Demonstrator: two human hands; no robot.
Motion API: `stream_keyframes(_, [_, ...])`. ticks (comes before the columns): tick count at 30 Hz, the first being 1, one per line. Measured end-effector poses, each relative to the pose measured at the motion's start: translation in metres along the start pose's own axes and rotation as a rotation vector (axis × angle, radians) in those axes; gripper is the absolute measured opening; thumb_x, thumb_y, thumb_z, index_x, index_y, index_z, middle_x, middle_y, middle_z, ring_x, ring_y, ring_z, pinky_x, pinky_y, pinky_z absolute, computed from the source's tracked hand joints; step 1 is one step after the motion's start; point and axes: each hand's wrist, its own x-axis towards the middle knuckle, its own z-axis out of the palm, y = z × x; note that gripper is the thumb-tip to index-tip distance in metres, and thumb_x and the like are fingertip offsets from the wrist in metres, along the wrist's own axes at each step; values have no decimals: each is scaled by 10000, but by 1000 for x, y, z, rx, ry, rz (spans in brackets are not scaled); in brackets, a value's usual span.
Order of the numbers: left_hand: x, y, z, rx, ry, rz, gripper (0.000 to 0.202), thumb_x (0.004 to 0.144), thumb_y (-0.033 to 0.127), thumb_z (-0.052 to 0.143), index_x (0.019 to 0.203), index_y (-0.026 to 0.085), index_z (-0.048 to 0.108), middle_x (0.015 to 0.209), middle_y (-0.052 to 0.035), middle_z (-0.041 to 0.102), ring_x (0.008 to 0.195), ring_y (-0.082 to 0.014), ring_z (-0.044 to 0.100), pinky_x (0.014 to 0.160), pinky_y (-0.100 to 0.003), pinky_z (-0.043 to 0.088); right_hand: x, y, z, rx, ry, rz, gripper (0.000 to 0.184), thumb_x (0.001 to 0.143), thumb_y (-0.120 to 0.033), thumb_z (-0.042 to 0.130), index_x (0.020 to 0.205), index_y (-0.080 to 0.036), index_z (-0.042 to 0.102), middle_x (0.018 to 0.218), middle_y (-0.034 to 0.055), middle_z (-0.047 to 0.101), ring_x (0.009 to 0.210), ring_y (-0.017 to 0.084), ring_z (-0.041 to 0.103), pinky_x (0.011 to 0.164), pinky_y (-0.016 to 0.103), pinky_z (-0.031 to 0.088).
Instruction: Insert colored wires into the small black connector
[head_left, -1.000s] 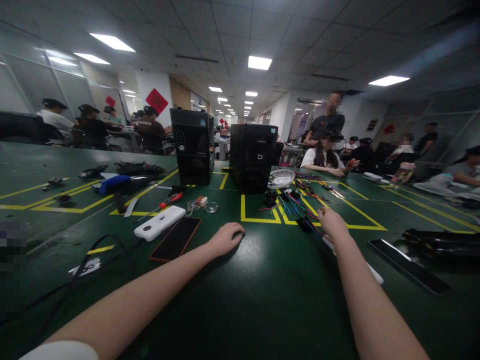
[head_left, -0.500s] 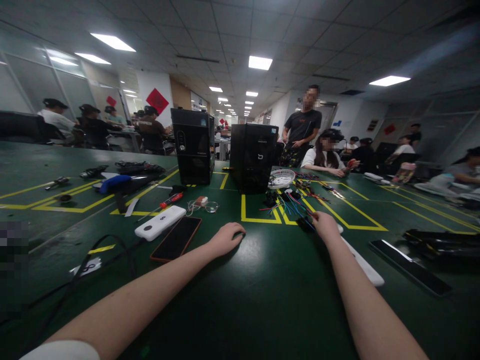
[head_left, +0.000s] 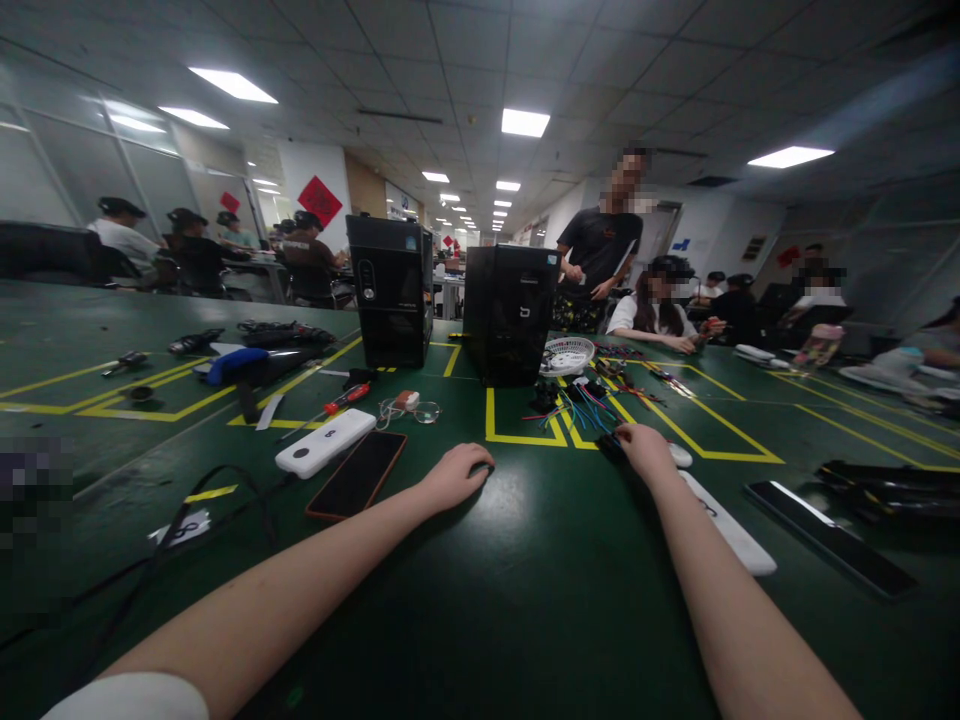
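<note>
My left hand (head_left: 456, 474) rests on the green table (head_left: 525, 560) with its fingers curled under, and nothing shows in it. My right hand (head_left: 643, 450) reaches forward to a bundle of coloured wires (head_left: 583, 412) with a black connector (head_left: 609, 444), fingers pinched at the connector's end. A long white strip (head_left: 731, 530) lies under my right forearm. A phone with an orange rim (head_left: 356, 476) and a white power bank (head_left: 325, 443) lie left of my left hand.
Two black computer cases (head_left: 390, 292) (head_left: 510, 312) stand at the table's middle. A red-handled screwdriver (head_left: 339, 400), glasses (head_left: 409, 409), a white basket (head_left: 566, 355), tools and a black cable (head_left: 225, 480) lie around. A dark bar (head_left: 829, 538) lies right. One person stands and several sit nearby.
My right hand has drawn slightly left and nearer, onto the black connector. The standing person has walked left behind the seated one. My left hand has stayed put.
</note>
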Motion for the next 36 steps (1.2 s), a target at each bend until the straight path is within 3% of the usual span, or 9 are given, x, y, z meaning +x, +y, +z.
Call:
stream_keyframes(5, [-1,3,-4,-4,-16,-11,213,840,232,484,1001,204,621,1077,-51,598,1042,-204,521,948,-367,397,1,-4,0,28,-35,-1,268,799,-202,474,969,-183,681,970,77,676,905,195,605,735,240,417])
stream_keyframes(8, [-1,3,-4,-4,-17,-2,210,838,227,485,996,201,621,1066,-51,602,1036,-203,523,947,-366,399,-3,-20,-3,112,-51,-64,267,804,-202,479,984,-170,673,986,76,673,911,186,603,746,230,416])
stream_keyframes(12, [0,6,-2,-32,33,-5,263,832,264,504,1074,196,583,1109,-68,591,1063,-214,516,964,-369,386,-17,-68,-9,195,-117,-279,246,818,-191,473,957,-171,675,964,63,673,901,160,597,778,218,404])
stream_keyframes(16, [1,12,-3,-70,55,14,514,781,376,587,1247,202,457,1247,-95,515,1141,-240,472,990,-381,359,-43,-124,-19,198,-145,-494,251,818,-166,469,977,-177,663,974,62,657,916,160,578,794,232,398])
stream_keyframes(20, [2,15,-3,-34,-14,68,451,753,413,620,1144,202,544,1152,-81,579,1068,-245,515,940,-378,386,-69,-158,-26,200,-165,-664,240,827,-161,461,972,-178,651,923,61,648,882,161,572,787,241,389])
stream_keyframes(25, [2,14,-3,-34,-44,75,388,748,421,621,1054,185,586,1036,-72,615,975,-235,545,866,-347,414,-78,-165,-28,222,-139,-689,240,836,-149,441,970,-166,640,905,61,632,845,157,565,763,241,387])
stream_keyframes(36, [2,17,-3,-30,-60,65,378,741,426,626,1031,187,588,1002,-64,615,932,-229,546,832,-341,418,-77,-167,-30,116,-146,-686,251,850,-169,421,931,-166,658,878,67,622,811,163,570,729,244,389])
